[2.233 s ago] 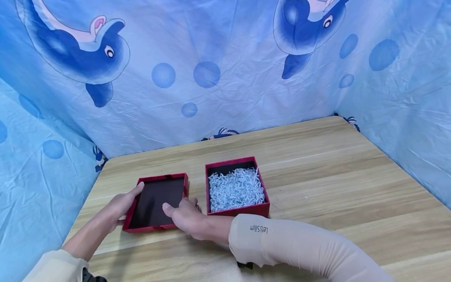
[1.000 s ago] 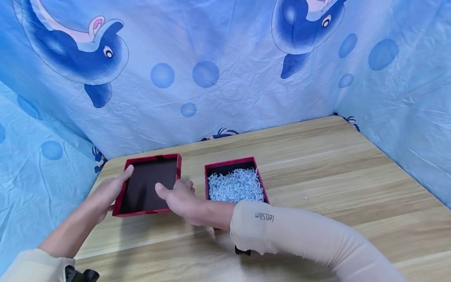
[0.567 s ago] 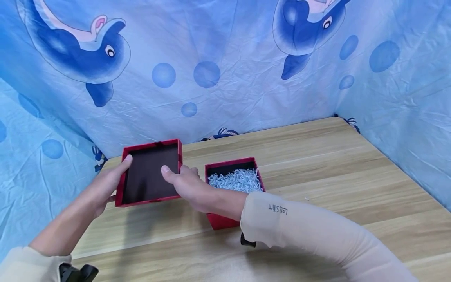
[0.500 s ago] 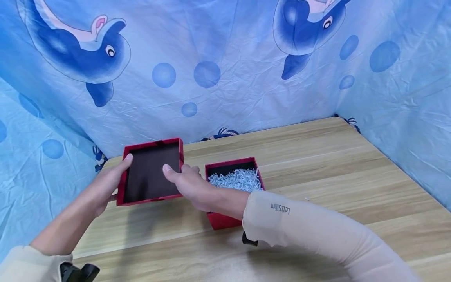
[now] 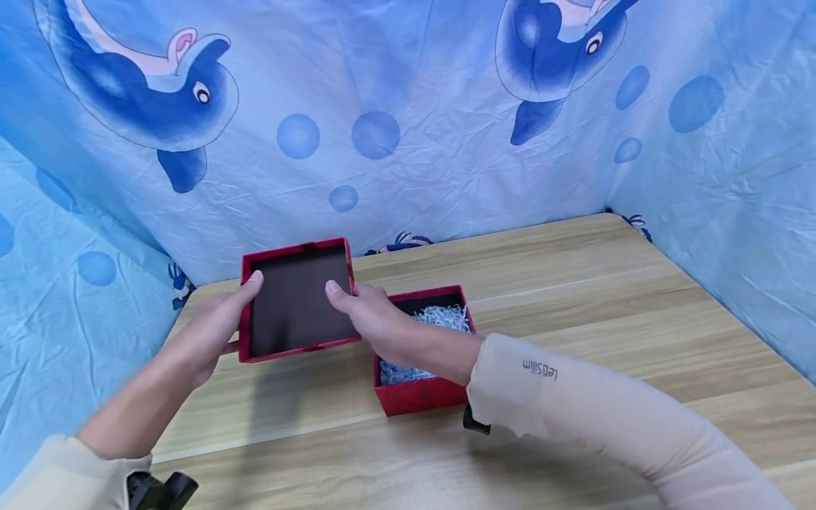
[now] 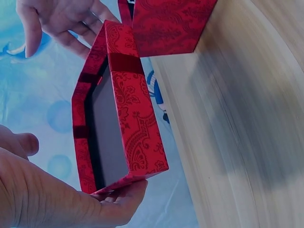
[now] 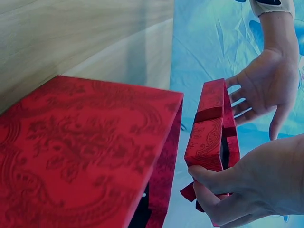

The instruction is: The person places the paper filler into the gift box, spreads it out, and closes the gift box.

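Observation:
A shallow red box lid (image 5: 299,301) with a dark inside is held up off the table in the head view, its open side facing me. My left hand (image 5: 213,326) holds its left edge, thumb at the rim and fingers behind. At the right edge my right hand (image 5: 385,322) holds it in the same way, forearm crossing over a red box (image 5: 421,398). Pale blue shredded paper (image 5: 443,316) fills that box, partly hidden by the arm. The left wrist view shows the lid's patterned side (image 6: 135,114); the right wrist view shows a dark red ribbon end (image 7: 188,192) near my right fingers.
The wood-grain table (image 5: 605,304) runs back to a blue curtain (image 5: 433,184) printed with dolphins and bubbles. Its left side borders the curtain too. The box stands right beside the lid, under my right forearm.
Both hands have raised the lid from low at the left of the table, first upward and then to the right toward the box. The box has stayed in place.

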